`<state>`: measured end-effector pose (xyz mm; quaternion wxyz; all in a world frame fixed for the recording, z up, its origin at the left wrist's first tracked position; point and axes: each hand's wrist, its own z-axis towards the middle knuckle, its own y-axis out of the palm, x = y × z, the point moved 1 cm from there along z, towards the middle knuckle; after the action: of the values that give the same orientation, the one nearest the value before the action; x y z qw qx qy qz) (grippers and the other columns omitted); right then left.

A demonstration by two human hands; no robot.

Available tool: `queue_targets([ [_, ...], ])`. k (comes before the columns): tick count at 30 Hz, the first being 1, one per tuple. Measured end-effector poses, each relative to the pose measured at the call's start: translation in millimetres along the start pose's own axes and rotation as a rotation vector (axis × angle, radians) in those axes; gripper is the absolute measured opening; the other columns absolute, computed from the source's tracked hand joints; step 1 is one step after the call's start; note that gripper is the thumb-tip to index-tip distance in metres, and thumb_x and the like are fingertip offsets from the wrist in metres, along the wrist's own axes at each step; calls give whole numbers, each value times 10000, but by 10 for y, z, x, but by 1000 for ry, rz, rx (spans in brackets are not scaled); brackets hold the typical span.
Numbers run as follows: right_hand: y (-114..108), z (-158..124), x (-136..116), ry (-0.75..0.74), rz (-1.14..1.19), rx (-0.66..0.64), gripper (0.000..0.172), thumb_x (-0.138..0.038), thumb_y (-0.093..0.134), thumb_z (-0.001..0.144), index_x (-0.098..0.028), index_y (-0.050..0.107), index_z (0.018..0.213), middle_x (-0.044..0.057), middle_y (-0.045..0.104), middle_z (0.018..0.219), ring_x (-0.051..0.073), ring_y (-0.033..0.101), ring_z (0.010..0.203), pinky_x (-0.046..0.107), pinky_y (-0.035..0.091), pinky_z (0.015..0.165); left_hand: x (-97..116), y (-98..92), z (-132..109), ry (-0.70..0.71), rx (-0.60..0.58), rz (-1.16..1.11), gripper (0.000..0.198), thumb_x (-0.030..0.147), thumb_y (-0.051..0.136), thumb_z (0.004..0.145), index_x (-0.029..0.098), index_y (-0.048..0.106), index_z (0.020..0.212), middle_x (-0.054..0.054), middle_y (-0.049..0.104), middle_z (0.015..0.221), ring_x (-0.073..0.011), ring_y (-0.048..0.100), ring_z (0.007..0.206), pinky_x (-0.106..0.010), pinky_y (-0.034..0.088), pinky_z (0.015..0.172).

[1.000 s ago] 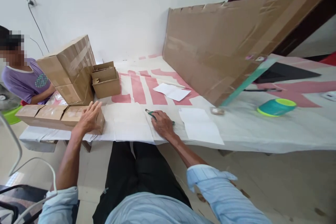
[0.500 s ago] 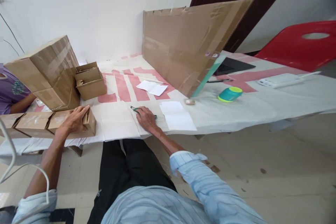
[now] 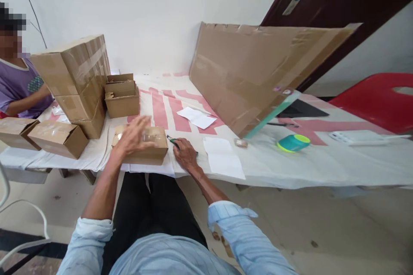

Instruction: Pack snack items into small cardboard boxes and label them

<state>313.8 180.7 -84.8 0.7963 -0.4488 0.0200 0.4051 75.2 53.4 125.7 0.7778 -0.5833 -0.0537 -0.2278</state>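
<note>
A small taped cardboard box (image 3: 151, 146) lies on the white-covered table (image 3: 290, 167) right in front of me. My left hand (image 3: 132, 137) hovers over the box's left end, fingers spread, blurred by motion. My right hand (image 3: 185, 154) rests on the table beside the box, closed on a green-handled cutter (image 3: 172, 140) whose tip pokes out toward the box.
Two more small boxes (image 3: 48, 135) lie at the left edge, next to a stack of larger boxes (image 3: 77, 81). Another person in a purple shirt (image 3: 19, 86) sits far left. A big cardboard sheet (image 3: 258, 68) leans at the back; white paper (image 3: 224, 159), teal tape roll (image 3: 292, 142), red chair (image 3: 377, 101).
One small box has been pulled from the row at the left to the spot in front of me. My left hand has lifted off it and spread. My right hand stays on the cutter.
</note>
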Motion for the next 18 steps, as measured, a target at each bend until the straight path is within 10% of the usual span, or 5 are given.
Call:
queue_targets([
  [4, 5, -10, -11, 17, 8, -2, 316, -161, 516, 942, -175, 758, 1146, 170, 728, 1215, 313, 636, 1129, 457, 519, 1010, -696, -340, -463, -150, 305, -411, 1132, 694, 857, 761, 283, 353, 1687, -185, 379, 1751, -429, 335, 1628, -625, 350, 1270],
  [8, -8, -15, -40, 28, 4, -6, 304, -184, 528, 938, -166, 754, 1141, 181, 728, 1231, 322, 628, 1157, 472, 510, 1021, -1197, -164, -838, -372, 191, -846, 1445, 598, 993, 528, 268, 256, 1726, -232, 368, 1747, -455, 297, 1640, -629, 371, 1262],
  [13, -24, -21, -51, 4, -6, -7, 297, -197, 522, 945, -164, 749, 1134, 175, 733, 1208, 305, 636, 1119, 454, 511, 1013, -1181, 280, -913, -356, -11, -960, 1275, 395, 963, 552, 213, 391, 1677, -186, 591, 1587, -434, 495, 1508, -558, 428, 1245],
  [18, -27, -56, -8, 3, -23, -37, 299, -197, 526, 914, -168, 735, 1125, 169, 720, 1209, 303, 633, 1116, 451, 524, 1009, -1022, 386, -926, -321, 74, -864, 1170, 366, 943, 562, 210, 473, 1622, -158, 601, 1528, -429, 497, 1462, -539, 529, 1132],
])
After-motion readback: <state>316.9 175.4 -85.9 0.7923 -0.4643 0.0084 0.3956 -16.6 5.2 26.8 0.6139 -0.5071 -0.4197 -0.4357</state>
